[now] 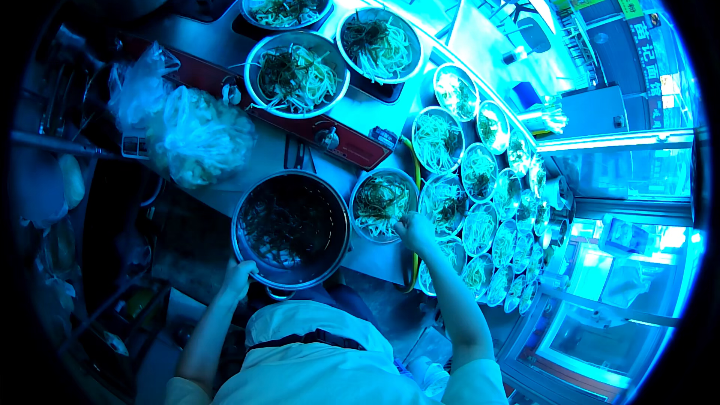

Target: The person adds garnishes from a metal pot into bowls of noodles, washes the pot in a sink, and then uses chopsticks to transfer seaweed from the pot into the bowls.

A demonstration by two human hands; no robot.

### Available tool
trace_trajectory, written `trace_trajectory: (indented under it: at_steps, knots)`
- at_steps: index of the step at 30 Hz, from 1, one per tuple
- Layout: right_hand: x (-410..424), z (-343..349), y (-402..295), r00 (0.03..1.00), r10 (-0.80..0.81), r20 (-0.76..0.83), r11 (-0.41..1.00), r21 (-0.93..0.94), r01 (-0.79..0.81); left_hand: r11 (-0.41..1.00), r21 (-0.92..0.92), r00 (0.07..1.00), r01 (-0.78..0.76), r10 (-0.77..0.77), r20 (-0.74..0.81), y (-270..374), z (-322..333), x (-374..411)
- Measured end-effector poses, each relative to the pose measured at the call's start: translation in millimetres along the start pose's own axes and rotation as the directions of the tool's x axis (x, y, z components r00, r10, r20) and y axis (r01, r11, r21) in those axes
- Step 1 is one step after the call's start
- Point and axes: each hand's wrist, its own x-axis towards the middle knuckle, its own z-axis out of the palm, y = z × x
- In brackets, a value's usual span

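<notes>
At the lower left rim of a round dark metal pot (pixel 288 219), my left hand (pixel 239 280) grips the edge. Dark shredded strands, like seaweed, lie in the pot. My right hand (pixel 415 232) is at the lower right rim of a round bowl (pixel 382 239), its fingers bent over the edge. Whether they pinch the rim or some of the food is not clear. This bowl holds pale noodle-like strands (pixel 371 219) with darker strands (pixel 388 194) on top. The pot stands in front of my body, just left of that bowl.
Three larger filled bowls (pixel 298 73) stand on a stove with a red front panel (pixel 351 145). Many smaller filled bowls (pixel 437 140) crowd the counter at right. Clear plastic bags (pixel 205 135) with pale contents lie at left. A yellow hose (pixel 417 166) runs beside the bowls.
</notes>
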Motion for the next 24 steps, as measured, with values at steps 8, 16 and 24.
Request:
trace_trajectory:
  at_steps: [8,16,24]
  knots:
    - [-3,-18,-11,0.938,0.299,-0.177,0.944,-0.091,-0.318,0.999,0.048,1.000,-0.004,0.004,-0.003,11,9,0]
    - [-61,-80,-90,0.864,0.033,-0.503,0.961,0.252,0.110,1.000,0.003,0.999,-0.027,0.027,0.033,16,11,-17]
    - [-124,-82,-71,0.885,-0.272,-0.378,0.765,0.473,0.437,0.998,-0.059,0.999,0.020,-0.017,0.043,-14,48,-50]
